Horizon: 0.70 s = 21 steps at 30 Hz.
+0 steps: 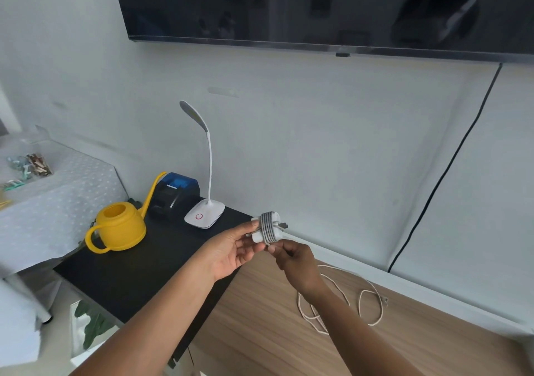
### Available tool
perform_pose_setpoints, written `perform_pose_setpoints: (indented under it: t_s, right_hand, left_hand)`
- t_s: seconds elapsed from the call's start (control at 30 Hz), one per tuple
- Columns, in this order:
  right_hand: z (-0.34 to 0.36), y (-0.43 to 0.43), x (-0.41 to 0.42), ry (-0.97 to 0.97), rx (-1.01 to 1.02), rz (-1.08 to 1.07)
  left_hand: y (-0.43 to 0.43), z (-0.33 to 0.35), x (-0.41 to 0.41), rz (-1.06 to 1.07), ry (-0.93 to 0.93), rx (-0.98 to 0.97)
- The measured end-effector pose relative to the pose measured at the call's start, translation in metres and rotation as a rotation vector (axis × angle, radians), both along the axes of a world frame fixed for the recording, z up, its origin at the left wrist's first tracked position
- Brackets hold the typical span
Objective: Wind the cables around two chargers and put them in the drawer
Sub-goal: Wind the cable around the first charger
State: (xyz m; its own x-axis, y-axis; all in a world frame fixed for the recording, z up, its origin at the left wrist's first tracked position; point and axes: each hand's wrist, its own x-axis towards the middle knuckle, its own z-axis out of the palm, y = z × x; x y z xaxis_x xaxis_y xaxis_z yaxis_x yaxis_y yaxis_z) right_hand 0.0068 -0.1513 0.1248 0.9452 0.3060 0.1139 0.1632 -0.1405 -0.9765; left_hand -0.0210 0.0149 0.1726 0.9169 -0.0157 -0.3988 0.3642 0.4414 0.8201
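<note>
Presently, one view to enter: head.

1. Charger (255,234): white, held up in the air over the near edge of the black shelf (138,271). We read its long axis as running roughly left to right, the turns standing upright across it.
2. Cable (268,228): grey, wound in close turns round the charger. Its plug (284,226) sticks out to the right of the coil.
3. Left hand (231,250): fingers and thumb curled on the charger's left end, bearing it.
4. Right hand (296,263): just below the coil, fingertips pinched together on the cable where it leaves the lowest turn. It is the hand nearer the loose end.
5. Second cable (359,303): pale, lying in slack loops on the wood top (419,341), under and beyond the right forearm. We see no charger on it; one end may be hidden by the arm.
6. Drawer: not in view.
7. Also on the shelf: yellow can (121,228), white lamp (204,216), dark printer (176,193).

Judgement: we take the first winding to be all but done. The coming move turns on the tail lying below the coil and the plug to its right. Tucking it falls to the right hand while the left steadies the body. A slack pinch could let the turns spring loose.
</note>
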Motion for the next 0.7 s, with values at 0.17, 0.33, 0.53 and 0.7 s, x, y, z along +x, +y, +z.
perform_pose_setpoints:
  t_s: [0.17,0.33,0.53,0.7]
  right_hand:
    - [0.001,-0.006,0.01,-0.038,-0.136,-0.055]
    - [0.008,-0.017,0.024,-0.005,-0.252,-0.146]
    - [0.029,-0.018,0.027,0.001,-0.27,-0.141]
    - [0.039,-0.017,0.026,-0.037,-0.282,-0.164]
  left_hand:
    - [0.006,0.005,0.0,-0.089,-0.032,0.091]
    - [0.012,0.011,0.0,-0.23,-0.068,0.265]
    - [0.006,0.013,-0.002,-0.299,-0.083,0.486]
    - [0.004,0.006,-0.001,-0.24,-0.042,0.596]
